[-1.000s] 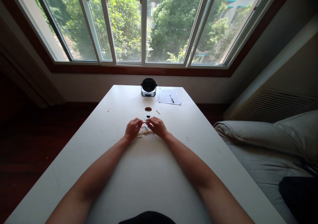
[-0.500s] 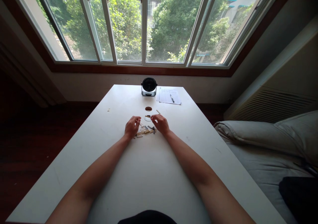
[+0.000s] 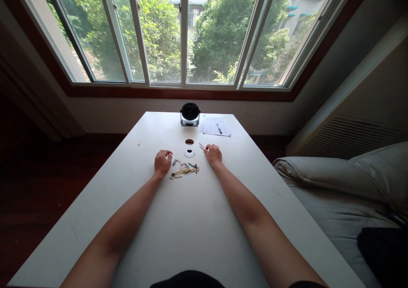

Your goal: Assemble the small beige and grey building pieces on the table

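A small pile of tan and grey toy building bricks (image 3: 186,169) lies on the white table between my hands. Left of the pile, my left hand (image 3: 162,163) has its fingers curled toward the thumb; whatever may be between the fingertips is too small to make out. My right hand (image 3: 213,155) is closed at the far right of the pile, its thumb and finger pinching the end of a thin tan building brick (image 3: 202,147). Another long tan brick (image 3: 201,144) lies close beside that one, just beyond my fingertips.
Past the pile are a round cover with a dark opening (image 3: 189,153) and a round hole (image 3: 189,142) in the table (image 3: 178,232). A black round device on a stand (image 3: 190,114) and papers (image 3: 210,126) with a pen (image 3: 219,128) stand farther back. One small piece (image 3: 139,143) lies left.
My right hand has moved right with the tan brick, from over the round cover to beside the long brick. My left hand has drawn back to the left, uncovering a grey brick.
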The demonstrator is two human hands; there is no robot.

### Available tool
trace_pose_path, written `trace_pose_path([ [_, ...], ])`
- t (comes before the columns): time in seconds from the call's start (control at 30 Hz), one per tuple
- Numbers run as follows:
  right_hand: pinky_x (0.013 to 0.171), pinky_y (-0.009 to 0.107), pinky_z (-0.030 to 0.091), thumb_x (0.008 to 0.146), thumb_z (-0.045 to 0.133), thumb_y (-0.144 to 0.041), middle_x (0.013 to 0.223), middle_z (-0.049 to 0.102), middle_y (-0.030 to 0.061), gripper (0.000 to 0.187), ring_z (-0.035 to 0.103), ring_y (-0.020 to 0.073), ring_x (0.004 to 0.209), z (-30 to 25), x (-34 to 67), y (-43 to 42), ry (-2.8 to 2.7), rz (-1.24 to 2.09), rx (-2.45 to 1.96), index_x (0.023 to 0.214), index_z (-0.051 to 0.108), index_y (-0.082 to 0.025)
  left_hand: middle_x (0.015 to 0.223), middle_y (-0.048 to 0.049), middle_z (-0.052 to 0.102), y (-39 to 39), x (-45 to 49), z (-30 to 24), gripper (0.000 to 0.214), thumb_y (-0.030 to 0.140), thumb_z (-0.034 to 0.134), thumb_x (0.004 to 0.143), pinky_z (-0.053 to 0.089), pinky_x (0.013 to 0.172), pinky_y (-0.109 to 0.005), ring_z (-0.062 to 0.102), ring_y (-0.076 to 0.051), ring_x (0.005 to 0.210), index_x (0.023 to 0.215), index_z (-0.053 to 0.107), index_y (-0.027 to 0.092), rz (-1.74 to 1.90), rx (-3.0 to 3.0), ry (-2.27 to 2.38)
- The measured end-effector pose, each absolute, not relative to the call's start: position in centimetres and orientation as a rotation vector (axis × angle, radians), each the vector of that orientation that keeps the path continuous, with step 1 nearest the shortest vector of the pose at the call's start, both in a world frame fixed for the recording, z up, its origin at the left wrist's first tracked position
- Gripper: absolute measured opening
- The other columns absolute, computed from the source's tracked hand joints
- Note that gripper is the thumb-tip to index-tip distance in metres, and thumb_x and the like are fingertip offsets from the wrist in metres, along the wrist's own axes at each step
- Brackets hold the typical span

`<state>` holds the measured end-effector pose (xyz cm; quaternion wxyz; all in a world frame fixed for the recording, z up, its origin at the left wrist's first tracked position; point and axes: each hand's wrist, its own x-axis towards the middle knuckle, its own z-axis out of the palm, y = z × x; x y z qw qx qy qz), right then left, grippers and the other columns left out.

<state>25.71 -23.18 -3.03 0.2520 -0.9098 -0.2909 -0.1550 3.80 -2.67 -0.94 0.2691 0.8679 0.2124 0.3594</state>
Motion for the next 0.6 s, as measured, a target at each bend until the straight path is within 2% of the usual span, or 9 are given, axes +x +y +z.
trace_pose_path([
  [0.17,0.080,0.030,0.041,0.098,0.056,-0.035,0.101,0.062,0.0081,0.016,0.052,0.0225,0.101,-2.0,25.9,-23.2,-0.767,-0.310,-2.608,0.097,0.065,-0.022,0.103,-0.0097,0.064,2.6,3.2,-1.7,0.021,0.029,0.053,0.090,0.044,0.096,-0.039,0.057,-0.026,0.099,0.095,0.071,0.021,0.941,2.293,0.967],
  [0.33,0.082,0.031,0.042,0.097,0.055,-0.035,0.105,0.062,0.0085,0.017,0.051,0.0236,0.103,-1.4,25.9,-23.0,-0.770,-0.286,-2.608,0.106,0.063,-0.023,0.114,-0.0118,0.061,7.4,2.2,-1.7,0.022,0.026,0.049,0.091,0.040,0.103,-0.041,0.054,-0.028,0.108,0.097,0.070,0.020,1.053,2.122,1.323],
  [0.6,0.089,0.033,0.042,0.096,0.056,-0.033,0.109,0.059,0.0107,0.022,0.050,0.0247,0.106,-1.1,26.1,-23.0,-0.742,-0.232,-2.571,0.114,0.063,-0.022,0.132,-0.0125,0.057,10.6,2.0,-1.7,0.032,0.024,0.049,0.089,0.036,0.109,-0.044,0.046,-0.031,0.125,0.118,0.064,0.018,0.893,2.349,1.302],
])
